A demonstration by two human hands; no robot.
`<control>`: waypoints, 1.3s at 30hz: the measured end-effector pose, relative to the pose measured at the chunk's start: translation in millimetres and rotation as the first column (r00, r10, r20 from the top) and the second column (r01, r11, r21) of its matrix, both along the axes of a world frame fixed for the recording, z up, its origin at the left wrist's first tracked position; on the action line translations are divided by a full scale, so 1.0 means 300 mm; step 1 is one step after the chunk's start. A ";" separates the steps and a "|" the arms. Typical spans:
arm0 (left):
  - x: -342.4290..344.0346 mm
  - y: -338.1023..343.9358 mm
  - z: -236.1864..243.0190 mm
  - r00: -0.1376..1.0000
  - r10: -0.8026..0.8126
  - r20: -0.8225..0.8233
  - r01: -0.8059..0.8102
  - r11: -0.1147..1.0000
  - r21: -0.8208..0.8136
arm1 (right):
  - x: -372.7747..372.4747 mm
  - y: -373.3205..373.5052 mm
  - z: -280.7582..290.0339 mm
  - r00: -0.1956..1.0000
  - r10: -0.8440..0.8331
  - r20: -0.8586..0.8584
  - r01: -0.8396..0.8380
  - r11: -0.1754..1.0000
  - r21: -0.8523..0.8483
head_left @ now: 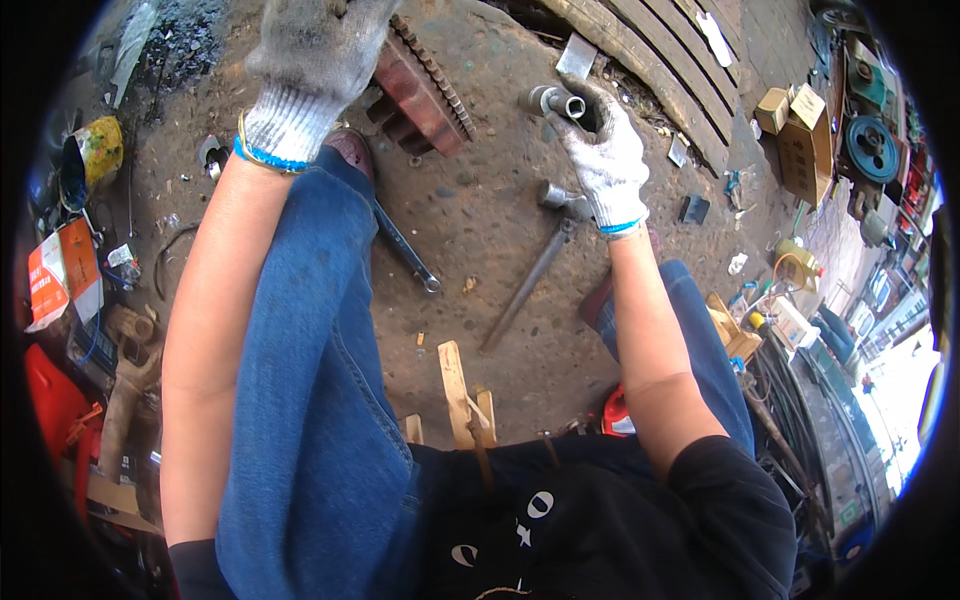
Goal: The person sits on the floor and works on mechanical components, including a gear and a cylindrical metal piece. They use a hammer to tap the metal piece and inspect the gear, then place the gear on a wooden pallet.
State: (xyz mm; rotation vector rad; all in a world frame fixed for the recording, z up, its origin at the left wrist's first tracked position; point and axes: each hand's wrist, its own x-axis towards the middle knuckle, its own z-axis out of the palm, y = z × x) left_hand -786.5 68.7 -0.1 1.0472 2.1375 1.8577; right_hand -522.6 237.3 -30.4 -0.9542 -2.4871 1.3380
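In the head view my right hand [600, 150], in a soiled white glove, grips a metal socket [550, 101] with its open end showing. My gloved left hand [315, 55] reaches up to the top edge, where its fingers are cut off, beside a dirty red metal part with a toothed rim [420, 80]. Below my right hand a hammer-like metal tool [525, 290] with a long shaft lies on the ground. A long combination wrench [405, 250] lies by my left leg.
Wooden slats [665, 60] are at the upper right, with cardboard boxes [805, 150] and a blue pulley [868, 150] beyond. A yellow bucket [95, 160], a red container [55, 400] and assorted scrap crowd the left. Wooden pieces [455, 390] lie by my seat.
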 end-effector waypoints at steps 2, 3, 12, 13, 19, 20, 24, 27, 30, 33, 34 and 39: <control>-0.002 -0.002 -0.001 1.000 -0.012 0.024 0.012 1.000 -0.003 | -0.006 -0.003 -0.003 1.000 0.018 0.003 -0.018 0.998 0.057; -0.002 -0.004 0.000 0.999 -0.015 -0.029 0.014 1.000 -0.022 | -0.008 -0.004 -0.004 1.000 0.027 0.004 -0.027 0.997 0.079; 0.006 0.001 -0.017 0.997 -0.030 0.073 0.026 0.998 0.050 | -0.025 -0.039 -0.040 1.000 0.006 0.014 -0.007 0.994 0.105; 0.001 0.000 -0.016 0.996 -0.051 0.070 0.048 0.998 0.044 | -0.027 -0.044 -0.049 0.999 -0.028 -0.017 0.028 0.999 0.033; -0.013 -0.023 0.008 0.997 -0.067 0.030 0.069 0.996 -0.048 | -0.011 -0.061 -0.052 0.957 -0.101 -0.273 0.098 0.995 -0.021; -0.010 -0.027 0.011 0.998 -0.050 0.034 0.051 0.998 -0.038 | -0.007 -0.062 -0.045 0.949 -0.178 -0.262 0.138 0.977 -0.165; -0.016 -0.040 0.011 0.997 -0.047 0.061 0.048 0.999 -0.016 | 0.018 -0.053 -0.005 0.898 -0.379 -0.221 0.226 0.832 -0.507; -0.025 -0.046 0.001 0.991 -0.106 0.082 0.103 0.994 0.040 | 0.049 -0.036 0.018 0.871 -0.419 -0.256 0.202 0.781 -0.591; -0.024 -0.052 -0.008 0.980 -0.089 0.179 0.076 0.994 0.076 | 0.072 -0.018 0.012 0.835 -0.481 -0.266 0.153 0.668 -0.729; -0.018 -0.056 -0.013 0.975 -0.083 0.205 0.071 0.995 0.066 | 0.086 -0.008 -0.007 0.789 -0.541 -0.292 0.064 0.545 -0.836; -0.017 -0.055 -0.014 0.972 -0.081 0.222 0.065 0.995 0.075 | 0.090 -0.007 -0.012 0.779 -0.561 -0.280 0.056 0.507 -0.860; -0.022 -0.044 -0.018 0.985 -0.069 0.159 0.058 0.996 0.069 | 0.094 -0.015 -0.018 0.760 -0.607 -0.233 0.077 0.440 -0.895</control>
